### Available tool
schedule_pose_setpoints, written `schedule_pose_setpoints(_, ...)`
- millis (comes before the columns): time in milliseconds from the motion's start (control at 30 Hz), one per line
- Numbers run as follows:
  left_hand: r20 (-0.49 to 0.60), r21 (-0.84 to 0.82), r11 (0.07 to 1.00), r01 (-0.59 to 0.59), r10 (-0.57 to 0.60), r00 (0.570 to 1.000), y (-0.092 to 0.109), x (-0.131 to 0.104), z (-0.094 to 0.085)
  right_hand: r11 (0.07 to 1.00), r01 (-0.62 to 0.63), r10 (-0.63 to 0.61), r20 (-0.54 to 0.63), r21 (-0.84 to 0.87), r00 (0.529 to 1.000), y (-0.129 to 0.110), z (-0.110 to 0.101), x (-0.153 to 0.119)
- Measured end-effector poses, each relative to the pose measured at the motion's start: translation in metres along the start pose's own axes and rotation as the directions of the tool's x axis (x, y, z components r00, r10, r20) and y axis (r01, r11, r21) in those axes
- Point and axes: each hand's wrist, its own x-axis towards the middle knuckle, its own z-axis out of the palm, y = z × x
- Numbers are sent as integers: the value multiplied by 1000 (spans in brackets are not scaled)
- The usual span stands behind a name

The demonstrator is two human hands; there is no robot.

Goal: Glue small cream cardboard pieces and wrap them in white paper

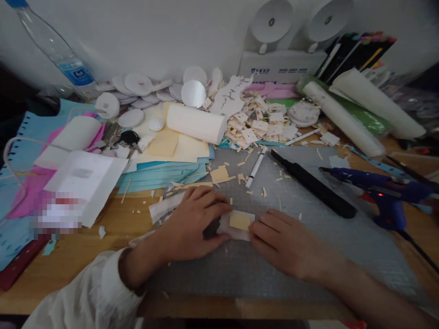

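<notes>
A small white sheet (pixel 236 234) lies on the grey cutting mat (pixel 329 265), with a pale yellow rectangle (pixel 239 222) on top of it. My left hand (pixel 195 221) holds the sheet's left side between thumb and fingers. At its right edge, my right hand (pixel 281 240) has its fingers closed on the sheet, and the fingertips cover that edge. Behind my left hand a white strip (pixel 166 206) rests on the mat. Small yellow paper scraps (pixel 220 175) are scattered beyond the hands.
A black knife-like tool (pixel 313 183), a white pen (pixel 256 167) and a blue glue gun (pixel 384 187) lie to the right. Small cards (pixel 260 125) pile up behind. Coloured paper (pixel 161 176), a white roll (pixel 196 122) and a bottle (pixel 58 50) stand or lie left.
</notes>
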Motion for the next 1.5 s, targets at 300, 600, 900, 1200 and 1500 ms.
schedule_pose_setpoints(300,22,60,997,-39,37,999,-1,0,0,1000,22,-22,57,-1,998,2,-2,1)
schedule_pose_setpoints(600,6,272,942,-196,203,979,1,-6,3,987,-71,58,96,141,994,3,2,-2)
schedule_pose_setpoints(900,-28,298,922,-248,268,963,4,-5,3,859,-357,386,-8,367,922,15,-8,-3)
schedule_pose_setpoints(1200,-201,303,910,-283,351,914,6,-9,2,742,-480,439,202,469,876,16,-3,2)
schedule_pose_setpoints(1500,-625,118,993,-31,99,774,8,-7,-1,788,-473,430,198,394,881,15,-2,-1)
